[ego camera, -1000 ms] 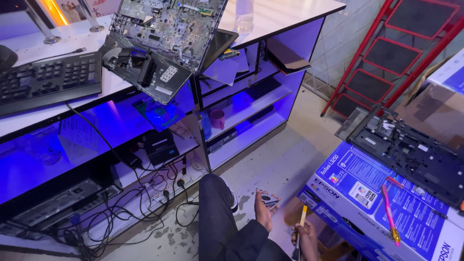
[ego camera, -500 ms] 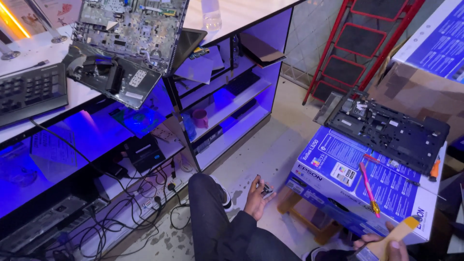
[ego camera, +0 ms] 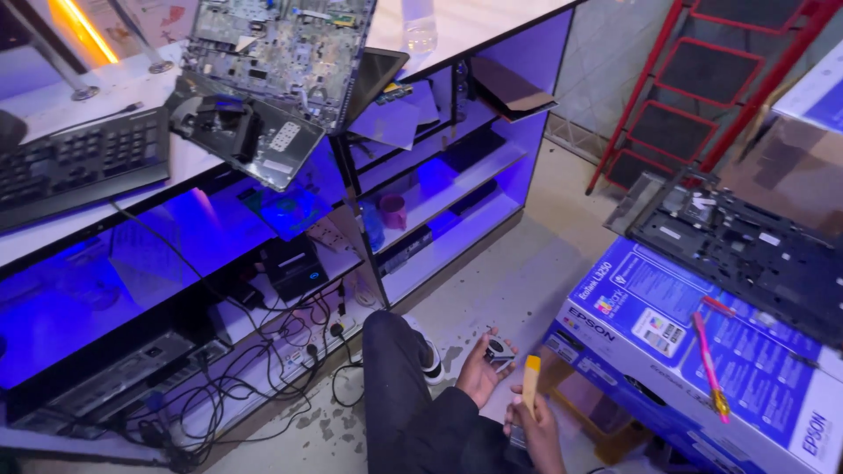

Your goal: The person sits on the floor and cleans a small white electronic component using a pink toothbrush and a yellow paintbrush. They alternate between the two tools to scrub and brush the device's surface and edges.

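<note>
My left hand holds a small round black laptop fan low over the floor, beside my dark-trousered leg. Just right of it, my right hand grips a small brush by its pale wooden handle. The handle stands upright and the bristle end is hidden below my fingers. The brush is a few centimetres from the fan, and I cannot tell whether they touch.
A blue printer box at the right carries a black laptop base and a pink screwdriver. Behind it stands a red ladder. A white desk holds a keyboard and an opened laptop board. Below it are blue-lit shelves and tangled cables.
My right hand with the brush has come back left from the box edge to beside the fan. The view has swung slightly; the left hand still holds the fan.
</note>
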